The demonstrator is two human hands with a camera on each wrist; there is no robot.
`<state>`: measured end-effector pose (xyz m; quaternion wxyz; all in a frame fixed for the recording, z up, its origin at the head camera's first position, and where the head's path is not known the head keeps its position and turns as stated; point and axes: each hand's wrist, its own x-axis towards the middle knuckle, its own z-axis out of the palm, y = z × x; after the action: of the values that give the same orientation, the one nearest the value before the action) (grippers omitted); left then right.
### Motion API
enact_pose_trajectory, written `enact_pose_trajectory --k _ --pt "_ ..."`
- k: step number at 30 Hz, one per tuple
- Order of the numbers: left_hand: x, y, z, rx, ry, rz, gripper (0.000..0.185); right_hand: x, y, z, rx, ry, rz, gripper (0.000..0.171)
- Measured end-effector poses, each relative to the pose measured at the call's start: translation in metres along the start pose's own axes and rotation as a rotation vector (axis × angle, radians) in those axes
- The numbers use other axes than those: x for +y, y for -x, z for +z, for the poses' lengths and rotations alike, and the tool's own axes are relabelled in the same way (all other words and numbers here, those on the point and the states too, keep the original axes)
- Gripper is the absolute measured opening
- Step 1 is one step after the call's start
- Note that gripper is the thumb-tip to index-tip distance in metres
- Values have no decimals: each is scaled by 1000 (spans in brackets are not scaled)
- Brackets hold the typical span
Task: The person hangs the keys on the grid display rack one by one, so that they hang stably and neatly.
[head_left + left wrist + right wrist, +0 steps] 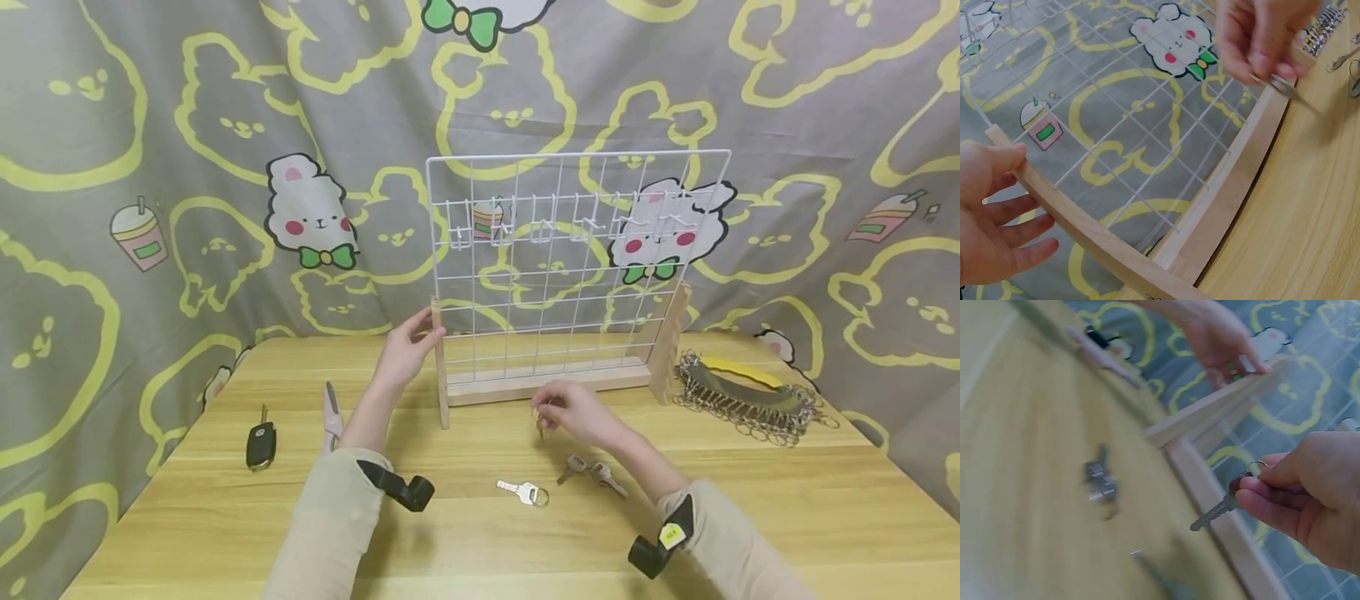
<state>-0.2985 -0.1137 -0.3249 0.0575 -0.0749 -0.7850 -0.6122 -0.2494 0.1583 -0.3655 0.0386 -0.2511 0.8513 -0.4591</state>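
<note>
The wire grid rack, far centre on the table, is steadied at its left wooden upright by the left hand, fingers straight and relaxed, while a key is pinched by its ring in the right hand, blade hanging free just near of the rack base.

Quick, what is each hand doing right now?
Left hand: open, thumb touching the rack's wooden post.
Right hand: pinching a key by its head.
</note>
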Motion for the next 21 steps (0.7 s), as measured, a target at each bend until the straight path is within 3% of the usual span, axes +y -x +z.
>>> enact_pose_trajectory --k 7,16,21 --pt "-1 0 0 3 -5 -6 54 -27 -13 -26 110 9 5 8" --pt "1 2 1 6 9 -3 54 -76 -38 -51 226 98 -117 5" --pt "2 2 1 1 18 5 54 -106 -52 -57 240 140 -174 6"
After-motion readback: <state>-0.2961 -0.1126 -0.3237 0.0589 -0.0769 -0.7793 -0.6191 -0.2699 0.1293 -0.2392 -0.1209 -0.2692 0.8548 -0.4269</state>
